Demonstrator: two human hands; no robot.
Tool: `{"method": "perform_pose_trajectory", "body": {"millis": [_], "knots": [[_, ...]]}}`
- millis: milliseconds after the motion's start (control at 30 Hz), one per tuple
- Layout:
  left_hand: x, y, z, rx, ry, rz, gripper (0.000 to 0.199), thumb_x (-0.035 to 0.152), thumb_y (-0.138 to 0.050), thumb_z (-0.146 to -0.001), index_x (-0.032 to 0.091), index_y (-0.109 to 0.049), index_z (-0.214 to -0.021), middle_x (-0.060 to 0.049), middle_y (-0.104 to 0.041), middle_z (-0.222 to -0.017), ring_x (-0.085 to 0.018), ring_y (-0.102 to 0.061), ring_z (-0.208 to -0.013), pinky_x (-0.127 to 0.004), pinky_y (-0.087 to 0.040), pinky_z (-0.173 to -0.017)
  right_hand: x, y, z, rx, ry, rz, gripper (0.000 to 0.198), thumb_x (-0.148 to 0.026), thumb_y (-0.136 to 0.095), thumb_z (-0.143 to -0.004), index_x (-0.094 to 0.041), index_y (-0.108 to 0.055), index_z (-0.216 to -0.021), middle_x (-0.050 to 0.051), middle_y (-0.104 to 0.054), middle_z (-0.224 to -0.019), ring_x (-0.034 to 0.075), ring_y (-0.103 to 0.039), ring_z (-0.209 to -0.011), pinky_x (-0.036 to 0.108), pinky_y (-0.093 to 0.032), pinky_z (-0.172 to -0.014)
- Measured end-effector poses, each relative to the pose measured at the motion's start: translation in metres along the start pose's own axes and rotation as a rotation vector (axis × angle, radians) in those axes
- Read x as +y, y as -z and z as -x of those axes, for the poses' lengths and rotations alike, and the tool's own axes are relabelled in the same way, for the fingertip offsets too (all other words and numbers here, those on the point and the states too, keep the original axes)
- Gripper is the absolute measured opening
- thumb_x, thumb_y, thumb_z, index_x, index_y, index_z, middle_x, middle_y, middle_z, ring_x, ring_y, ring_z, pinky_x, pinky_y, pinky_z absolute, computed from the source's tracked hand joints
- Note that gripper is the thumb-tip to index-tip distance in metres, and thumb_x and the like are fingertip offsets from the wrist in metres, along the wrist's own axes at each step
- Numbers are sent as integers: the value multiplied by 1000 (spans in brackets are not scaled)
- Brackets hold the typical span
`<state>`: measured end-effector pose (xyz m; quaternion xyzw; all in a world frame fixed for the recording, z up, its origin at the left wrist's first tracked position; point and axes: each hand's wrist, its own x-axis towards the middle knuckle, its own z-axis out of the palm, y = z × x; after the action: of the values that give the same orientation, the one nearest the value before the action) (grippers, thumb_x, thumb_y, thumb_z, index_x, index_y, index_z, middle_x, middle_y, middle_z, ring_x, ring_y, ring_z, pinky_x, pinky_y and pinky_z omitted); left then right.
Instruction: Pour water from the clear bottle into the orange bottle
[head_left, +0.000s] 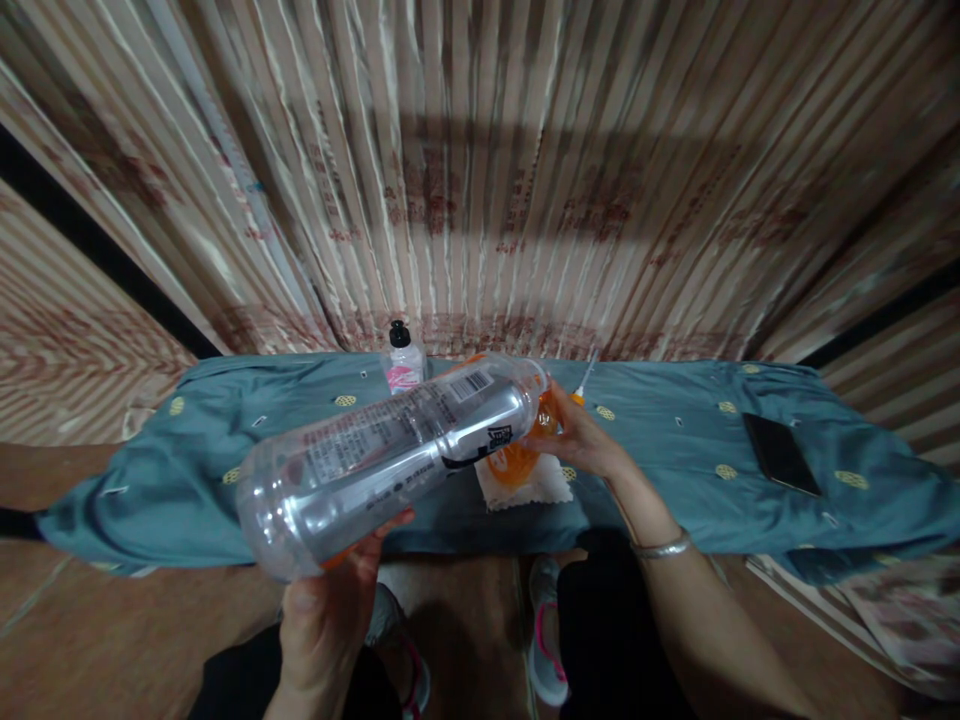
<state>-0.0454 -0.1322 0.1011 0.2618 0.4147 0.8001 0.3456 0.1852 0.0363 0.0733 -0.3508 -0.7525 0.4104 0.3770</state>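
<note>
A large clear plastic bottle [390, 450] with a printed label is tilted over the table, its mouth lower right and its base toward the left. Under the base end, my left hand [337, 590] is closed around the bottle's lower side. At the mouth, my right hand [574, 430] is wrapped around the neck area of a smaller orange bottle [514, 462], where the two bottles meet. This orange bottle stands over a white cloth [525, 490]. The large bottle partly hides the contact between them. Just behind my right hand lies an orange part with a thin clear tube [585, 378].
A clear bottle with a black cap [403, 360] stands at the table's back edge. A dark phone [781, 453] lies on the right side of the green patterned tablecloth [660, 500]. Striped curtains [480, 180] hang close behind the table.
</note>
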Motion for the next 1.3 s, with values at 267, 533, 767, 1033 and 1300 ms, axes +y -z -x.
{"method": "perform_pose_trajectory", "body": {"millis": [267, 533, 767, 1033, 1300], "knots": [[2, -5, 0, 30, 44, -25, 75, 66, -84, -44, 31, -71, -109, -9, -73, -108, -32, -70, -90, -40, -63, -61, 1, 1, 0, -10, -2, -10, 75, -35, -85, -67, -32, -52, -135, 3, -61, -133, 28, -53, -129, 47, -35, -117], [1, 0, 1, 21, 34, -8, 66, 64, -84, -48, 31, -72, -103, -8, -73, -106, -28, -71, -82, -38, -63, -62, 1, 0, 0, -7, -1, -14, 75, -33, -84, -68, -33, -52, -135, 2, -61, -133, 28, -53, -130, 46, -36, -117], [-1, -1, -1, 15, 27, -21, 66, 67, -83, -47, 30, -72, -101, -6, -73, -100, -24, -69, -74, -41, -63, -62, 1, 1, 0, -15, 17, -7, 72, -37, -84, -69, -33, -52, -135, 2, -62, -132, 28, -54, -129, 48, -37, -116], [-1, 2, 1, 25, 14, -21, 71, 70, -83, -45, 28, -73, -102, -6, -72, -105, -23, -68, -69, -41, -63, -60, -1, 0, 0, -8, 7, -12, 73, -38, -84, -69, -34, -53, -134, 2, -61, -132, 29, -53, -130, 47, -37, -116], [-2, 1, 3, 17, 40, -25, 74, 70, -81, -49, 31, -71, -111, -7, -72, -110, -25, -71, -74, -40, -63, -62, 2, 1, 0, -4, 17, 11, 77, -40, -84, -69, -34, -51, -138, 2, -63, -131, 29, -54, -128, 47, -39, -115]]}}
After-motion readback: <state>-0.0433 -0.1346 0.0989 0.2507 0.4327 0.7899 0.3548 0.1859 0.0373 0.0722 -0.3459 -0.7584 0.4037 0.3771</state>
